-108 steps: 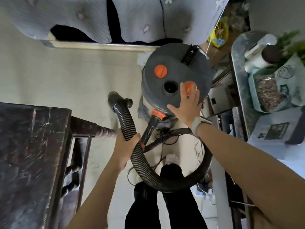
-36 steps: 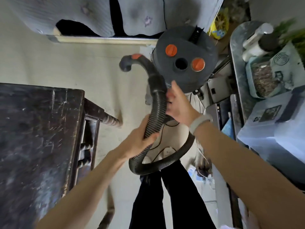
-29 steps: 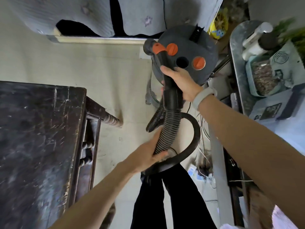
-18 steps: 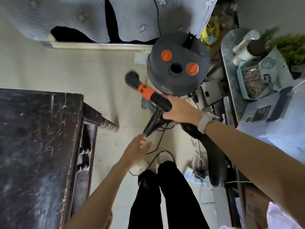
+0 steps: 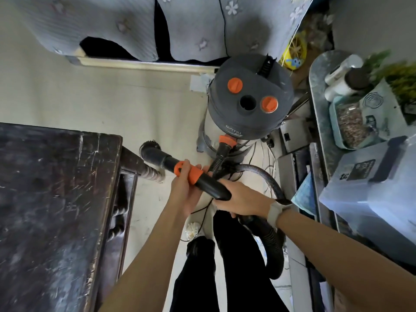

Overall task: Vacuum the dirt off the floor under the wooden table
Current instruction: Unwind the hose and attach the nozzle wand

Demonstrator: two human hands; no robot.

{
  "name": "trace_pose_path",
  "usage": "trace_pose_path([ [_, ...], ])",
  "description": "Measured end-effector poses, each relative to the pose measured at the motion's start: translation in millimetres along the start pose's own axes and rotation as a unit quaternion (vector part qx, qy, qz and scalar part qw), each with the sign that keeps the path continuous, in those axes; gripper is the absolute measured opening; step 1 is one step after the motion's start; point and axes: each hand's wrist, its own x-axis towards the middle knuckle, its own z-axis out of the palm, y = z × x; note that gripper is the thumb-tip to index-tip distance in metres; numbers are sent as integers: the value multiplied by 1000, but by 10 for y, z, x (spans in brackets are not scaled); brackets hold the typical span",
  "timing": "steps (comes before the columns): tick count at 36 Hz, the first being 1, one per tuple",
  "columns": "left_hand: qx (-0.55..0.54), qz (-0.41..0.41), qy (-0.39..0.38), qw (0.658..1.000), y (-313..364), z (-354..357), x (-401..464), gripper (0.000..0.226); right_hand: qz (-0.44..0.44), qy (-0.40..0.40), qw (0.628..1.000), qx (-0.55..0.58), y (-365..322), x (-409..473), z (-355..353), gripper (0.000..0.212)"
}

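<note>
Vacuum nozzle handle (image 5: 202, 180): black tube, orange collar, held centre frame above floor, mouth aimed left toward wooden table (image 5: 51, 210).
Left hand (image 5: 185, 194): fingers curled round orange collar.
Right hand (image 5: 242, 200): fingers clamped on black rear end of handle; pale watch on wrist.
Ribbed hose (image 5: 273, 248): loops right, back to canister.
Vacuum canister (image 5: 249, 102): grey drum, two orange caps, far centre.
Table: dark, scratched, left.
Teal tub (image 5: 347, 122): right shelf, holds brown granular contents.
Translucent lidded box (image 5: 371, 188): right, contents unclear.
</note>
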Motion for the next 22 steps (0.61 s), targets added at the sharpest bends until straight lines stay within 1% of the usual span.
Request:
trace_pose_path([
  [3, 47, 24, 18, 998, 45, 79, 34, 12, -10, 2, 999, -46, 14, 60, -104, 29],
  [6, 67, 40, 35, 996, 99, 145, 116, 16, -8, 31, 997, -69, 110, 122, -254, 31],
  [8, 62, 50, 43, 996, 123, 183, 183, 17, 6, 85, 995, -52, 198, 179, -436, 25],
  [10, 58, 52, 45, 996, 110, 245, 246, 17, 24, 155, 987, -38, 317, 268, -675, 25],
  [13, 57, 56, 47, 996, 29, 437, 354, 14, 46, 256, 965, -24, 573, 474, -1096, 23],
  [16, 69, 71, 48, 994, -92, 680, 504, 16, 102, 322, 941, 12, 761, 678, -1523, 18],
  [19, 67, 76, 63, 993, -189, 938, 671, 16, 152, 351, 924, 20, 932, 885, -1908, 21],
  [22, 73, 85, 70, 991, -278, 1171, 841, 17, 176, 335, 926, -2, 1085, 1086, -2193, 27],
])
